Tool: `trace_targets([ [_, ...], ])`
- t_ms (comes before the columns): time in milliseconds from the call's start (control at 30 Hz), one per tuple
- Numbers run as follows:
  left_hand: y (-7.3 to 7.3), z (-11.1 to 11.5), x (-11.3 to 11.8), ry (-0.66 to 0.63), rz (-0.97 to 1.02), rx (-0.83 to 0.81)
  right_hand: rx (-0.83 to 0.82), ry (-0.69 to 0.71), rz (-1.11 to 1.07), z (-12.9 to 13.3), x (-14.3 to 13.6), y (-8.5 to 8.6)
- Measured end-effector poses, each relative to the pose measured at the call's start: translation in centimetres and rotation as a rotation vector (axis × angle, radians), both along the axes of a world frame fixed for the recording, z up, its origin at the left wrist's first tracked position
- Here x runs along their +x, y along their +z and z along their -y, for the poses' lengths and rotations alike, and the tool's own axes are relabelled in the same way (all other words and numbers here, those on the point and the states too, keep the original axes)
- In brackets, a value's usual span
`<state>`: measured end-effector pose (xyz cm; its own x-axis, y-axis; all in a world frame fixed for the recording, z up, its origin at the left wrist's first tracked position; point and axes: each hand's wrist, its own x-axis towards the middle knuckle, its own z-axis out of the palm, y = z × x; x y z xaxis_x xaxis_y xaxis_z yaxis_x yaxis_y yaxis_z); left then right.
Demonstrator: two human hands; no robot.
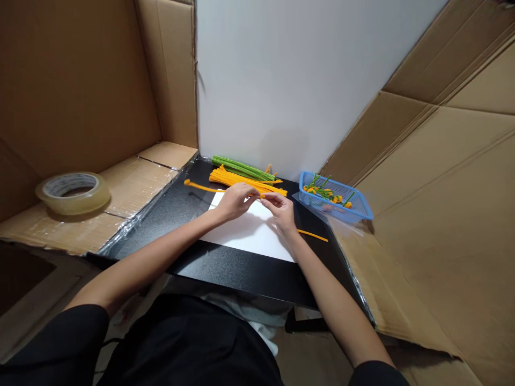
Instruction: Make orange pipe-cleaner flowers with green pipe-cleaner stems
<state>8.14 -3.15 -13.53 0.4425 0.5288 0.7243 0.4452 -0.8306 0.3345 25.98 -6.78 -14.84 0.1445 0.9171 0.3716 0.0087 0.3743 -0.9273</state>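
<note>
My left hand (237, 201) and my right hand (279, 210) meet over a white sheet of paper (257, 238), fingertips pinched together on an orange pipe cleaner (201, 186). It sticks out to the left past my left hand, its far tip curled into a small knob. The part between my fingers is mostly covered. From behind my right wrist a straight orange length (314, 235) reaches right; whether it belongs to the same pipe cleaner I cannot tell. Just beyond my hands lies a bundle of orange pipe cleaners (229, 177), with a green bundle (241, 167) behind it.
A blue plastic basket (341, 214) at the right holds several green-stemmed orange pieces. On the cardboard ledge at the left lies a roll of clear tape (98, 201). Cardboard walls (442, 177) flank the black tabletop (217, 271), and a white wall (289, 80) stands behind it.
</note>
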Motion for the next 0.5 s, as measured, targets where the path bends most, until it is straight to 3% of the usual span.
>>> trace_targets([
  [133, 0.8, 0.1, 0.0, -0.162, 0.106, -0.306, 0.038, 0.022, 0.002, 0.0, 0.2, 0.3],
  [233, 1.2, 0.3, 0.1, -0.206, 0.146, -0.452, 0.055, 0.018, 0.013, 0.3, 0.1, 0.5],
  [500, 1.2, 0.5, 0.3, -0.179, 0.242, -0.508, 0.022, -0.001, 0.046, 0.5, -0.1, 0.5],
])
